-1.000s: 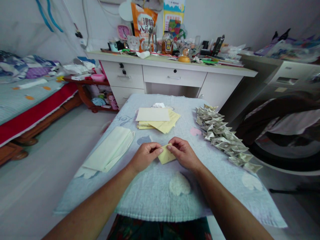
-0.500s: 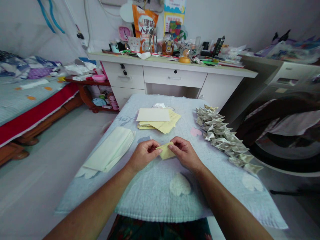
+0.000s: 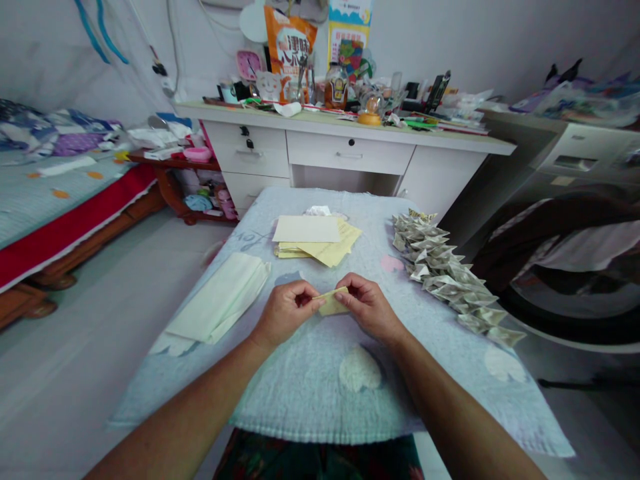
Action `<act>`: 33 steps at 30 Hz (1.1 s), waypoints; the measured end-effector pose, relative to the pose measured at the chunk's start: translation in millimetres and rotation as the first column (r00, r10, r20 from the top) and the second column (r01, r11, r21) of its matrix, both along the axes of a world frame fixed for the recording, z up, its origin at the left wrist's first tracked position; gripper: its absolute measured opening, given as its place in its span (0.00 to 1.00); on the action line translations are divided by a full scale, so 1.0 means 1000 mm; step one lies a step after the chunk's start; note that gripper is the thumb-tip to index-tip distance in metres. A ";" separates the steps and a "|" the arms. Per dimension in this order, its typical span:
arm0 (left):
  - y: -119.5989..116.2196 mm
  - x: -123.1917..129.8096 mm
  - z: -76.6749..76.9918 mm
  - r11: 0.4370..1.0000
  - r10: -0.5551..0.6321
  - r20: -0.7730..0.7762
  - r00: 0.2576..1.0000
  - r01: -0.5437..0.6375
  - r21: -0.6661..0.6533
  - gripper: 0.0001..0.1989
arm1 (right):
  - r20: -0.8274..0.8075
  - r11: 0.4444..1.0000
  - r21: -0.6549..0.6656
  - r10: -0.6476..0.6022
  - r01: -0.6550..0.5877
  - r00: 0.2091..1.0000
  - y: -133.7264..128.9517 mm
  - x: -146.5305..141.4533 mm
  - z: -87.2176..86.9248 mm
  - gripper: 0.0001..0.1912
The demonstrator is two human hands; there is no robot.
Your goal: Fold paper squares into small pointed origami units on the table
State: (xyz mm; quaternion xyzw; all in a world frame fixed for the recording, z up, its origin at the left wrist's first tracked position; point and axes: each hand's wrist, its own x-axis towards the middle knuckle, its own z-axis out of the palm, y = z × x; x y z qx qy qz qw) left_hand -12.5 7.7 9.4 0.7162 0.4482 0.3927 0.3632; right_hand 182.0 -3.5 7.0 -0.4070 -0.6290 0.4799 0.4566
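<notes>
A small folded piece of yellow paper is pinched between my two hands, above the middle of the cloth-covered table. My left hand grips its left end between thumb and fingers. At the right end, my right hand pinches it the same way, thumb on the near face. Just beyond lies a stack of yellow paper sheets with a paler sheet on top. To the left rests a folded pale green paper bundle. Rows of folded paper pieces with pointed tips stand along the right side.
Behind the table is a white desk crowded with a jar, an orange bag and other items. A washing machine stands at the right, a bed at the left. Crumpled white paper lies behind the stack.
The yellow paper has tilted in my fingers, so its face looks narrower and its top edge shows more. Both hands stay in nearly the same place.
</notes>
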 end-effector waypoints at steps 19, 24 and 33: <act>0.004 -0.002 -0.010 0.983 -0.114 0.145 0.983 0.133 -0.129 0.11 | -0.112 0.996 -0.085 -0.002 -0.007 0.994 0.000 0.000 0.000 0.15; 0.004 0.003 -0.012 0.976 -0.162 0.157 0.974 0.182 -0.119 0.12 | -0.047 0.999 -0.050 0.009 -0.011 0.999 0.000 -0.005 0.001 0.15; 0.008 0.005 -0.016 0.947 -0.102 0.368 0.924 0.203 -0.248 0.10 | -0.075 0.991 -0.118 0.058 -0.066 0.996 0.004 -0.001 -0.005 0.15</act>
